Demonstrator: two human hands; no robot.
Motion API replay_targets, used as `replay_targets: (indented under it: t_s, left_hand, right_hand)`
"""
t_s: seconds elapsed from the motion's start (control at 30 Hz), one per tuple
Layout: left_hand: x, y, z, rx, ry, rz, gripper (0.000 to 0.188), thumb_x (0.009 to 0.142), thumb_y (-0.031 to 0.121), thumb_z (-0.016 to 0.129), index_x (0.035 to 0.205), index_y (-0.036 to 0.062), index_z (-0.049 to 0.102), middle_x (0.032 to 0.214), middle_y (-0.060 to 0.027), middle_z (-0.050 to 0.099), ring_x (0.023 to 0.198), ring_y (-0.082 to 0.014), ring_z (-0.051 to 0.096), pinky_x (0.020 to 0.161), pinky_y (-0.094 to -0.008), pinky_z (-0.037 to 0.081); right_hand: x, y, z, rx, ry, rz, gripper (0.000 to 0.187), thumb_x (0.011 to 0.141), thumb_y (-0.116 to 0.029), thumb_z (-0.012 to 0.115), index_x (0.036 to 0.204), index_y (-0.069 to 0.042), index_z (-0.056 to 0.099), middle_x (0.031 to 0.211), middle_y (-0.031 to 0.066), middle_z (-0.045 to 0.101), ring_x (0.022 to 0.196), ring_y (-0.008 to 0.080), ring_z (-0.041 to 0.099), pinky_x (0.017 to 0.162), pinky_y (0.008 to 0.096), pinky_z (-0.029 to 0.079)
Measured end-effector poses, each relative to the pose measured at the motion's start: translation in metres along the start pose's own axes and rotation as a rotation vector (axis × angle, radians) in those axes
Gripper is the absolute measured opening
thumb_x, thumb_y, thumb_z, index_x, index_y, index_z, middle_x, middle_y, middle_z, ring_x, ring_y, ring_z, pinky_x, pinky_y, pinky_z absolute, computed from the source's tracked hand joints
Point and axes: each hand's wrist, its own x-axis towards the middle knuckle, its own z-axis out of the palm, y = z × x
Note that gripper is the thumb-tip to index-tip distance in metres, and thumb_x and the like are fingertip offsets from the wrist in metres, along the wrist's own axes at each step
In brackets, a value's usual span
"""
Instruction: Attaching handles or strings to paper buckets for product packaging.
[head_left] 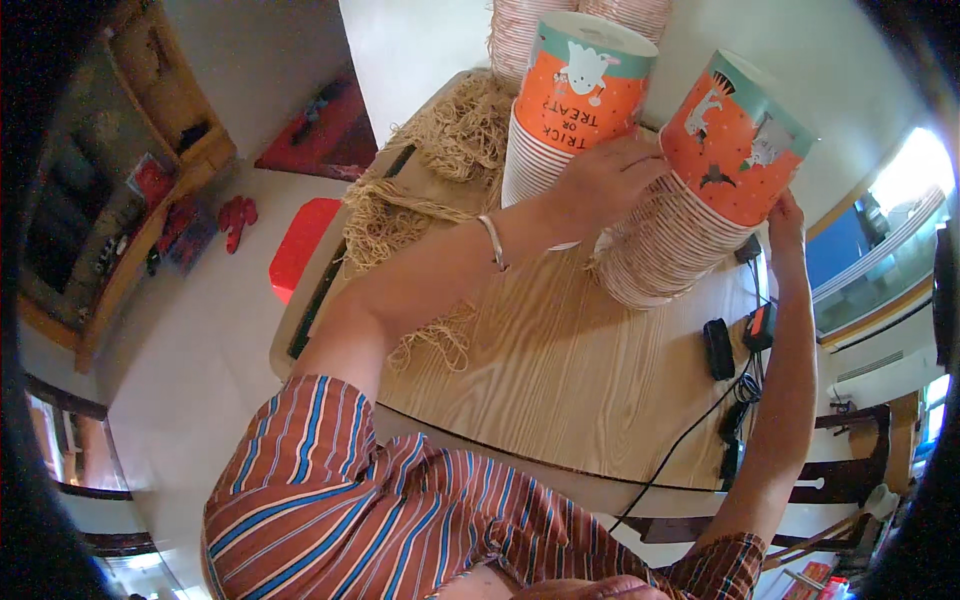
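Observation:
A tall stack of paper cups [738, 150], upside down, stands on the wooden table; its top cup is orange and teal with printed figures. My left hand [612, 180], with a bangle on its wrist, is against the left side of this stack, fingers curled at the orange cup's lower edge. On the opposite side my right hand [786, 222] presses close, its fingertips partly hidden behind the cup. Tan strings hang down the rims of the stack. Just left of it is a second similar cup stack [530, 150], partly covered by my left hand.
Loose tan string [465, 130] lies in heaps along the table's left side. More cup stacks [510, 40] stand against the wall. Black adapters [718, 348] and cables lie at the right edge of the wooden table [520, 380]. A red stool [303, 245] stands left.

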Motion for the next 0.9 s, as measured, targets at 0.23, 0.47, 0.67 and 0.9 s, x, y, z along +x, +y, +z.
replay_targets:
  t_s: [0.23,0.47,0.67,0.9]
  left_hand:
    - [-0.007,0.017,-0.048,-0.031,0.021,-0.032,0.036,0.073,0.002,0.066,0.109,0.0035,0.059,0.107,-0.0144,0.059,0.097,-0.0299,0.060,0.082,-0.0367,0.052]
    - [0.045,-0.024,-0.120,-0.102,0.166,-0.437,0.062,0.078,0.022,0.074,0.129,0.0016,0.045,0.129,-0.0186,0.046,0.112,-0.0321,0.051,0.094,-0.0393,0.045]
    - [0.075,-0.067,-0.075,0.004,0.003,-0.548,0.120,0.062,0.053,0.082,0.143,-0.0065,0.017,0.137,-0.0301,0.031,0.131,-0.0404,0.033,0.108,-0.0444,0.034]
    - [0.074,-0.069,-0.060,-0.048,0.038,-0.722,0.119,0.060,0.048,0.085,0.144,-0.0048,0.019,0.135,-0.0279,0.035,0.126,-0.0374,0.041,0.104,-0.0404,0.040]
  right_hand:
    - [-0.063,-0.016,-0.025,-0.018,0.227,0.003,0.021,0.089,-0.009,0.047,0.097,0.000,0.064,0.085,0.0050,0.063,0.073,0.0134,0.059,0.070,0.0280,0.050]
    - [-0.161,-0.069,0.034,0.070,-0.105,0.177,0.017,0.090,-0.005,0.049,0.098,-0.002,0.063,0.088,0.0044,0.062,0.073,0.0126,0.060,0.067,0.0271,0.050]
    - [-0.201,-0.083,0.136,0.146,-0.454,0.211,0.017,0.089,0.002,0.051,0.103,0.001,0.060,0.088,0.0040,0.063,0.081,0.0120,0.060,0.074,0.0272,0.051]
    - [-0.185,-0.072,0.197,0.241,-0.442,0.202,0.024,0.084,0.003,0.056,0.107,-0.002,0.059,0.092,0.0061,0.063,0.082,0.0115,0.059,0.072,0.0268,0.049]
